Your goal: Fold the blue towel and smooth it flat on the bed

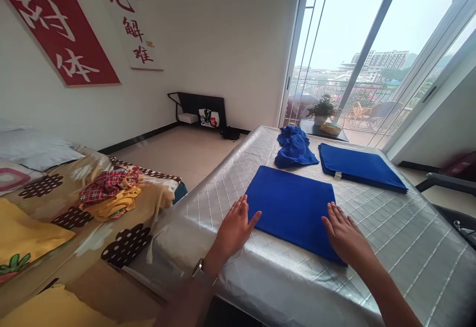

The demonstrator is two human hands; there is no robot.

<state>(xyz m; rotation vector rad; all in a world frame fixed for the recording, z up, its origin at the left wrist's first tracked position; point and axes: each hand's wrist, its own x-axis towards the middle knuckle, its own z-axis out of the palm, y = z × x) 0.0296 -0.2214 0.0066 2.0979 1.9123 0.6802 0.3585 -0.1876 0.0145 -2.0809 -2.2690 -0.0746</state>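
Observation:
A flat, folded blue cloth (292, 203) lies on a mattress (208, 203) in a shiny quilted cover. My left hand (235, 223) rests at its left edge, fingers stretched out and the thumb apart. At the right edge, my right hand (344, 232) touches the cloth with its fingers extended. Neither hand grips anything. Farther back on the right is a second folded blue cloth (360, 165), with a small pale tag at its near edge. Beside that one sits a crumpled blue cloth (295, 147).
To the left stands a bed with a patterned sheet (89, 237), bearing a red checked and yellow cloth heap (111, 195). Behind the mattress, a small dark table (323, 129) holds a potted plant (323, 108) by the glass doors. A black armrest (446, 183) is at the right.

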